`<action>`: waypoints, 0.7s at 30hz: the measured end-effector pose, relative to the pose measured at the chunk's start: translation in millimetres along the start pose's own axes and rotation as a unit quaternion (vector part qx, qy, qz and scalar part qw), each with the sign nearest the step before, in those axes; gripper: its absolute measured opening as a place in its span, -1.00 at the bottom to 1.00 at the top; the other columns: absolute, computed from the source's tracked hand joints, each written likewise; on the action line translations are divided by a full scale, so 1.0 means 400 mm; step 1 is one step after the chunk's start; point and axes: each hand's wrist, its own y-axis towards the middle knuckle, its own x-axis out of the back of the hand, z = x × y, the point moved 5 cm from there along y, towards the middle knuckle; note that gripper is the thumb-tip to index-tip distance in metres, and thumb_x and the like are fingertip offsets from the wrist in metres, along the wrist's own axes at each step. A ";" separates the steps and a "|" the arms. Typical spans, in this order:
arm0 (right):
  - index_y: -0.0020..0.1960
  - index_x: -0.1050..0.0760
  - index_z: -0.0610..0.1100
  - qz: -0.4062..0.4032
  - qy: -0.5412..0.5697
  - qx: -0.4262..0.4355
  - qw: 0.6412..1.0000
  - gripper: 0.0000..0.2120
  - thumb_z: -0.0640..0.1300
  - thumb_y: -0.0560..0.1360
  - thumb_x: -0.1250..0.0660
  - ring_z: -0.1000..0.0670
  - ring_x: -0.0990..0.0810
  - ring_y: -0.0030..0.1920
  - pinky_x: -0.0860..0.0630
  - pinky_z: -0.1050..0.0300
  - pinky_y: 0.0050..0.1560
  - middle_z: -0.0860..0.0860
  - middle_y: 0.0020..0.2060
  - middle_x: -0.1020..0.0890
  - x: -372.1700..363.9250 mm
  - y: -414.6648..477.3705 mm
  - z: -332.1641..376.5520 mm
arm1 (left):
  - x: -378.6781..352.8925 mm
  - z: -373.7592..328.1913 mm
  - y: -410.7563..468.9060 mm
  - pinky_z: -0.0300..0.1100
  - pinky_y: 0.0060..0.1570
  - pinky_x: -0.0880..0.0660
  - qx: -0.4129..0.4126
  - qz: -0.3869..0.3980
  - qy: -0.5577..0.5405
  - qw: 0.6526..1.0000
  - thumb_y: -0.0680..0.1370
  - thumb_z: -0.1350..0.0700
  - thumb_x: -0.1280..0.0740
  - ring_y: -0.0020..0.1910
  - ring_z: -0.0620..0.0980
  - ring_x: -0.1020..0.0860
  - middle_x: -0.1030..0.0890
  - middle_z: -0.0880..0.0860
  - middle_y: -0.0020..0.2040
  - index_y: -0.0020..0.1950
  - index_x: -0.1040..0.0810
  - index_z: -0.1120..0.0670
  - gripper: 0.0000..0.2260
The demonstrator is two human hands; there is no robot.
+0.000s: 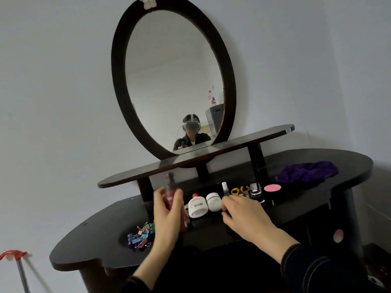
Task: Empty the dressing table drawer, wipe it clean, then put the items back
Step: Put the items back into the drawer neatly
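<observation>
Right hand (243, 216) is curled loosely, empty, just near of the white jar (213, 201), while a blurred red bottle (172, 195) is held upright by the left hand (167, 216).

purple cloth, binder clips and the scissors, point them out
purple cloth (306, 171), head view, middle of the crumpled fabric
binder clips (140, 235), head view, centre of the pile
scissors (237, 190), head view, yellow handle loop

Oval mirror (173, 81), pale wall (53, 92)

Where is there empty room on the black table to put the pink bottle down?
Bare tabletop lies left of the binder clips, and more at the right front edge, below the purple cloth. The upper shelf looks bare. It is crowded in the middle row, white bottle to pink-topped jar.
</observation>
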 end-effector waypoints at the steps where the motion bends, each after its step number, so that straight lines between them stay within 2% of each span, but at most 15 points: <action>1: 0.06 -0.46 -0.02 -0.009 -0.037 0.025 0.999 -0.86 0.02 0.58 -0.27 -0.01 -0.55 0.04 -0.51 0.09 -0.14 0.07 -0.02 -0.56 0.000 0.002 0.013 | -0.009 0.011 -0.011 0.25 -0.15 -0.61 0.010 0.004 0.012 1.000 0.49 -0.24 -0.40 -0.21 0.21 -0.64 -0.62 0.16 -0.14 0.17 -0.44 -0.14 -0.66; 2: 0.02 -0.49 -0.03 -0.015 -0.081 0.052 0.995 -0.85 0.00 0.51 -0.37 -0.02 -0.55 0.01 -0.51 0.09 -0.20 0.04 -0.05 -0.56 -0.001 0.008 0.028 | -0.014 0.015 -0.014 0.26 -0.07 -0.61 0.012 -0.005 0.016 1.000 0.46 -0.29 -0.39 -0.11 0.20 -0.65 -0.63 0.14 -0.06 0.16 -0.45 -0.19 -0.64; 4: -0.08 -0.53 -0.06 -0.041 -0.133 0.102 0.985 -0.77 -0.03 0.35 -0.51 -0.05 -0.58 -0.13 -0.48 0.10 -0.35 0.00 -0.17 -0.57 -0.008 0.020 0.054 | -0.020 0.021 -0.002 0.18 -0.03 -0.63 0.016 -0.030 -0.013 0.999 0.46 -0.30 -0.40 -0.05 0.15 -0.65 -0.62 0.13 -0.01 0.14 -0.47 -0.21 -0.66; 5: -0.07 -0.54 -0.07 -0.056 -0.141 0.118 0.981 -0.75 -0.01 0.35 -0.51 -0.05 -0.58 -0.15 -0.47 0.10 -0.37 -0.01 -0.17 -0.57 -0.012 0.028 0.065 | -0.025 0.026 0.006 0.10 -0.07 -0.65 0.025 -0.035 -0.021 0.999 0.47 -0.28 -0.40 -0.07 0.09 -0.66 -0.62 0.12 -0.01 0.11 -0.47 -0.20 -0.70; 7: 0.07 -0.53 -0.08 -0.053 -0.127 0.116 0.984 -0.69 0.11 0.47 -0.40 -0.08 -0.57 -0.06 -0.49 0.08 -0.26 -0.04 -0.06 -0.58 -0.031 0.054 0.075 | -0.032 0.037 0.015 -0.11 -0.15 -0.65 0.031 -0.039 -0.021 0.999 0.52 -0.18 -0.38 -0.12 -0.06 -0.66 -0.62 0.04 -0.03 0.05 -0.47 -0.24 -0.83; 9: 0.27 -0.47 -0.08 -0.017 -0.091 0.063 0.994 -0.58 0.20 0.58 -0.23 -0.12 -0.53 0.10 -0.51 0.03 -0.08 -0.07 0.11 -0.55 -0.059 0.086 0.077 | -0.029 0.047 0.012 -0.19 -0.17 -0.62 0.028 -0.048 -0.020 0.998 0.56 -0.10 -0.37 -0.10 -0.08 -0.65 -0.61 -0.02 -0.05 0.05 -0.47 -0.24 -0.88; 11: 0.39 -0.40 -0.06 0.030 -0.046 -0.015 0.998 -0.49 0.26 0.63 -0.10 -0.15 -0.48 0.22 -0.48 -0.02 0.07 -0.08 0.24 -0.50 -0.092 0.117 0.077 | -0.020 0.053 0.011 -0.07 -0.07 -0.63 0.037 -0.064 -0.023 0.997 0.57 -0.08 -0.36 -0.07 0.00 -0.64 -0.60 0.00 -0.04 0.10 -0.47 -0.13 -0.85; 13: 0.40 -0.40 -0.06 0.071 -0.008 -0.087 0.994 -0.41 0.33 0.62 -0.04 -0.17 -0.45 0.28 -0.47 -0.05 0.15 -0.09 0.30 -0.47 -0.131 0.145 0.078 | -0.006 0.063 0.014 0.01 -0.04 -0.63 0.052 -0.092 -0.026 0.994 0.57 -0.09 -0.35 -0.06 0.04 -0.63 -0.59 0.04 -0.02 0.13 -0.46 -0.07 -0.80; 17: 0.41 -0.40 -0.08 0.115 -0.009 -0.178 0.977 -0.23 0.49 0.51 -0.04 -0.23 -0.44 0.33 -0.46 -0.12 0.21 -0.14 0.37 -0.43 -0.193 0.182 0.085 | 0.006 0.083 0.019 0.14 -0.05 -0.65 0.089 -0.117 -0.053 0.988 0.59 -0.09 -0.35 -0.07 0.11 -0.65 -0.57 0.07 0.00 0.19 -0.42 -0.04 -0.75; 21: 0.44 -0.37 -0.07 0.122 -0.009 -0.231 0.965 -0.16 0.53 0.43 -0.12 -0.25 -0.42 0.36 -0.37 -0.15 0.28 -0.16 0.39 -0.43 -0.221 0.202 0.084 | -0.002 0.078 0.017 -0.05 -0.12 -0.63 0.070 -0.106 -0.038 0.991 0.58 -0.08 -0.36 -0.08 0.01 -0.64 -0.57 0.05 -0.01 0.05 -0.42 -0.17 -0.86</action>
